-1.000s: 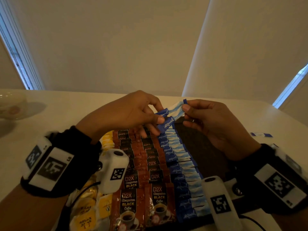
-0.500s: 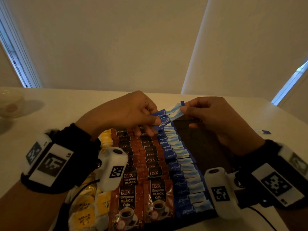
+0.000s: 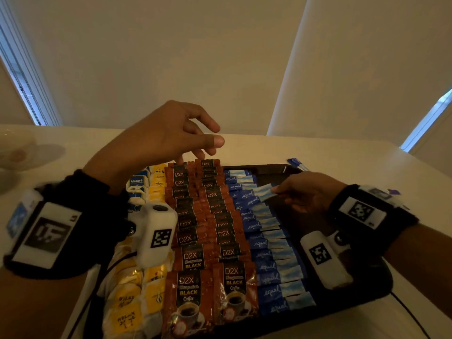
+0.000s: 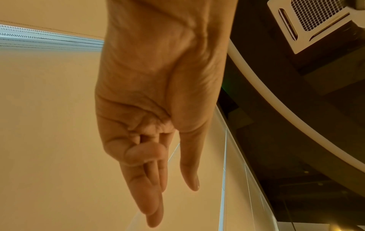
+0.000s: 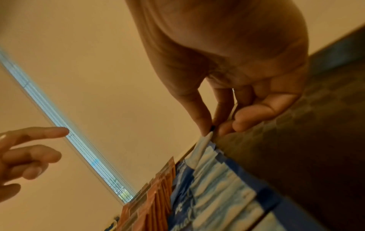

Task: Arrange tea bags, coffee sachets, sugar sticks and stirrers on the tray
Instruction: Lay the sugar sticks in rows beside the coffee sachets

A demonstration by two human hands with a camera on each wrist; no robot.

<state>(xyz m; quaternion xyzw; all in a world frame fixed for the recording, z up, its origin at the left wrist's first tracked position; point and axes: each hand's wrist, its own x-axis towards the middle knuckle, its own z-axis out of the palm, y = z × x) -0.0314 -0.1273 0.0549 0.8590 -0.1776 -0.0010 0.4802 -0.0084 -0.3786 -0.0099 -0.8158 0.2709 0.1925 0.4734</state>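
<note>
A dark tray (image 3: pixel 269 168) holds yellow tea bags (image 3: pixel 127 297) on its left, two columns of brown D2X coffee sachets (image 3: pixel 193 289) in the middle and a column of blue Equal sugar sticks (image 3: pixel 278 267) beside them. My right hand (image 3: pixel 275 190) pinches the pale end of one blue sugar stick (image 3: pixel 256 193) lying on the far part of that column; the pinch (image 5: pixel 212 132) also shows in the right wrist view. My left hand (image 3: pixel 210 143) hovers above the far end of the coffee columns with relaxed fingers (image 4: pixel 150 195), holding nothing.
The tray sits on a white table (image 3: pixel 318 155). Loose blue sugar sticks (image 3: pixel 297 163) lie on the table past the tray's far right corner. A pale cup (image 3: pixel 12 155) stands at the far left. The tray's right part (image 3: pixel 305 216) is bare dark surface.
Both hands held one blue sugar stick in the air before. The left hand has let go and lifted away; the right hand has brought the stick down onto the column.
</note>
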